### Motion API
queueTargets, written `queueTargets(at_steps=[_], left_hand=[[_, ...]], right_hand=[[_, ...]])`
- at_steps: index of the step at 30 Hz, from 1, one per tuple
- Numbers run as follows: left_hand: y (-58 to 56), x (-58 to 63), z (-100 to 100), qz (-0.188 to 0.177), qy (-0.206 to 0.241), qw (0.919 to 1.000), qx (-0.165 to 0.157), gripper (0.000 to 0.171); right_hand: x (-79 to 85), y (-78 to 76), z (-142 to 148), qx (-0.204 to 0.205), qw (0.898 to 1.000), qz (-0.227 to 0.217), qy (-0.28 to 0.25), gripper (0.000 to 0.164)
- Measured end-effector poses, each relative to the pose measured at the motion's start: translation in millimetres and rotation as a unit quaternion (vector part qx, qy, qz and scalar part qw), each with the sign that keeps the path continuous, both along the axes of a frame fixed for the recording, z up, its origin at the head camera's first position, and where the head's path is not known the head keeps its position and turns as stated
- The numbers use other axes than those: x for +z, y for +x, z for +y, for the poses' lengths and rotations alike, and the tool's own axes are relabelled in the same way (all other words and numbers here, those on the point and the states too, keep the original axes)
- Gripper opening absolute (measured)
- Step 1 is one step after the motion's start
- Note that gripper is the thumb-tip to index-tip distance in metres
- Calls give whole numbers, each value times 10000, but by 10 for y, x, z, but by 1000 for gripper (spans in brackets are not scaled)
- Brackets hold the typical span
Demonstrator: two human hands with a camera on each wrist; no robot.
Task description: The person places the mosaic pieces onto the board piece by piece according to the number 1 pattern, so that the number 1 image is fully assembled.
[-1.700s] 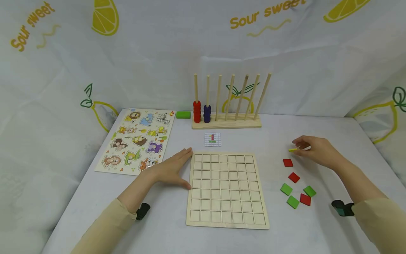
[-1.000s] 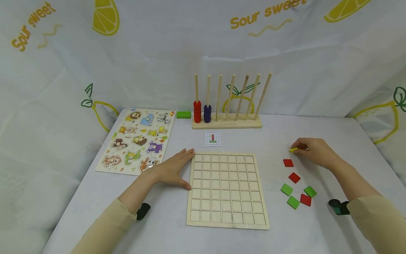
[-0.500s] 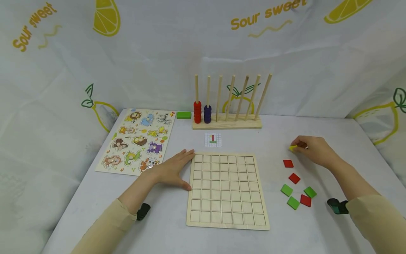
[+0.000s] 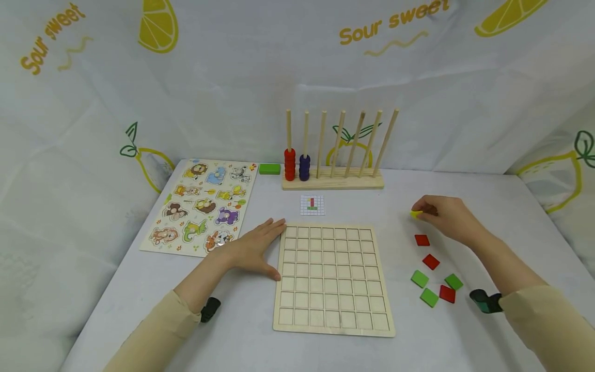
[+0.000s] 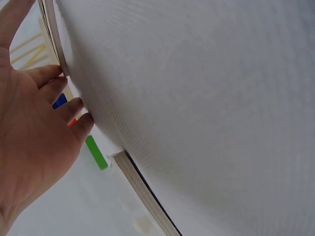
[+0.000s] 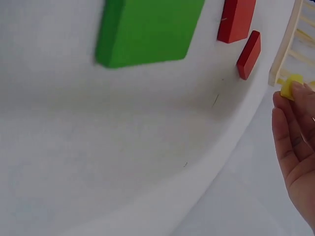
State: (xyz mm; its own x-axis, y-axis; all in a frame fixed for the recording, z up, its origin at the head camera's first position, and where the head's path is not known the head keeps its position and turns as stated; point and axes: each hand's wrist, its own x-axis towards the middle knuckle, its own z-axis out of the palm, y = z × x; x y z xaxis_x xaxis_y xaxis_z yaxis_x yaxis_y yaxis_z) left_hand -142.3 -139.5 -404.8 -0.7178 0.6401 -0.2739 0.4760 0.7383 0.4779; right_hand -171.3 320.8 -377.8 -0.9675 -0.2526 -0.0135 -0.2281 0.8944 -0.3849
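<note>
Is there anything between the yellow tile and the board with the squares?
Nothing visible. The right hand pinches the yellow tile, and the straight way to the board misses the nearest red tile, lying closer to the person.

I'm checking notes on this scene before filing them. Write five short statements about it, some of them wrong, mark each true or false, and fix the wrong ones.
1. The right hand pinches a yellow tile. True.
2. The left hand is at the right edge of the grid board. False: it is at the left edge.
3. Three red tiles and three green tiles lie to the right of the grid board. True.
4. The small card lies on top of the grid board. False: it lies between the grid board and the peg rack.
5. The leftmost peg of the peg rack carries red rings. True.
</note>
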Motion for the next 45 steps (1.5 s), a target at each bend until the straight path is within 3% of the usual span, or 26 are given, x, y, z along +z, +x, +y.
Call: queueTargets(at_steps=[12,17,37,45], left_hand=[[7,-31,0,12,-30,10000,-50,117],[4,-33,4,0,-79,10000,-57,117],[-59,-19,3,96,-126,9998,-72,110],[-49,-20,-14,30,-73,10000,-59,108]], right_hand=[[51,-29,-283,555,9972,502,-77,24],[40,-53,-409,604,9963,544,-282,22],[75,-109,-812,800,9915,118,-1019,19],[69,-51,-937,551,9870,-315,-1474,18]])
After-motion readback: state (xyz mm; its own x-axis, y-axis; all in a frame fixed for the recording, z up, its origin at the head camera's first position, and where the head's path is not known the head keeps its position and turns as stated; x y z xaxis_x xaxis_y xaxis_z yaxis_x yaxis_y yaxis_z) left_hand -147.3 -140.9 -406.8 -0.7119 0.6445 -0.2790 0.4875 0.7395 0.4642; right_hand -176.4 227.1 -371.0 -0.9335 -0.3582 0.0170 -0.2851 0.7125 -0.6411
